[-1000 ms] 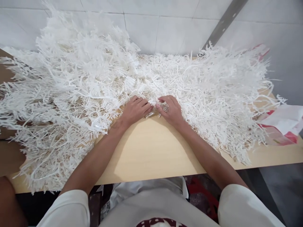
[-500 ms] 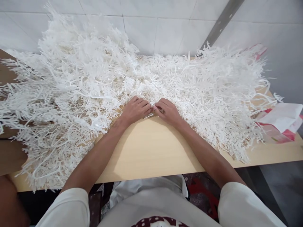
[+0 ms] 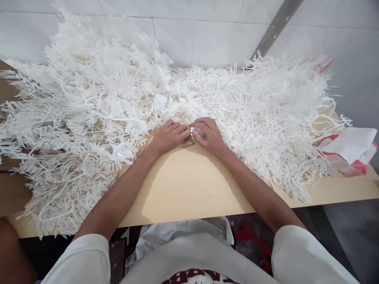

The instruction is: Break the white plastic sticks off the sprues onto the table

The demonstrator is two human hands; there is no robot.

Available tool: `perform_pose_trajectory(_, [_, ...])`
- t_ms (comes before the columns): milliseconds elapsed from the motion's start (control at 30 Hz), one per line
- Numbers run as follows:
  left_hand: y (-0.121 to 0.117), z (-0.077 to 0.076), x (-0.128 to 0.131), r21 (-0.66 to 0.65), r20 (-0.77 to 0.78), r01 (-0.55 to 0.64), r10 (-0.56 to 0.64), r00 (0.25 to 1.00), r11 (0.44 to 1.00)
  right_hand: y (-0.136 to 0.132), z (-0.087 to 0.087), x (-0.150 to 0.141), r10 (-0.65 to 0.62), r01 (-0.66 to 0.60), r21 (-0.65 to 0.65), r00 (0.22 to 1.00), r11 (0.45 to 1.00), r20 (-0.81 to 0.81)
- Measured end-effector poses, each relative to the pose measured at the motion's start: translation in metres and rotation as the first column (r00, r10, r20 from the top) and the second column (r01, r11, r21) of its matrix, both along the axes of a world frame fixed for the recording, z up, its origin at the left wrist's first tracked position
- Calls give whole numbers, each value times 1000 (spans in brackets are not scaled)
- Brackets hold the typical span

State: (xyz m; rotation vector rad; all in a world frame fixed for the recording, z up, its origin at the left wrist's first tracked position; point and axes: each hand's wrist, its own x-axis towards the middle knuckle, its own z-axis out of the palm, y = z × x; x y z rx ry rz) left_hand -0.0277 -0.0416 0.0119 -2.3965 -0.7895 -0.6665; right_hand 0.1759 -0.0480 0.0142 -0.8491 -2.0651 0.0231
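A big heap of white branching plastic pieces [image 3: 97,106] covers most of a pale wooden table [image 3: 189,185]. My left hand [image 3: 168,137] and my right hand [image 3: 208,135] meet at the near edge of the heap, fingertips together. Both are curled and pinch a small white plastic piece [image 3: 191,130] between them. What lies under the fingers is hidden.
A white and red plastic bag [image 3: 349,152] lies at the table's right end. A tiled white wall [image 3: 189,35] stands behind the heap, with a grey metal bar [image 3: 275,27] leaning on it. A bare strip of table lies in front of me.
My right hand has slid a little left and closed up against my left hand. The heap has not visibly shifted.
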Motion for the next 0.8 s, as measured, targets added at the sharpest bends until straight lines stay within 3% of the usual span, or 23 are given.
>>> perform_pose_trajectory(100, [1, -2, -1, -23, 11, -7, 8, 1000, 1000, 1, -2, 0, 61, -61, -11, 998, 998, 0])
perform_pose_trajectory(333, [3, -4, -2, -78, 62, 14, -9, 998, 997, 3, -5, 0, 5, -4, 99, 1000, 995, -8])
perform_pose_trajectory(600, [5, -4, -2, -167, 54, -1, 10, 998, 986, -2, 2, 4, 80, -77, -85, 996, 993, 33])
perform_pose_trajectory(800, [1, -1, -3, -183, 22, 28, -24, 999, 983, -1, -2, 1, 70, -64, -77, 995, 995, 67])
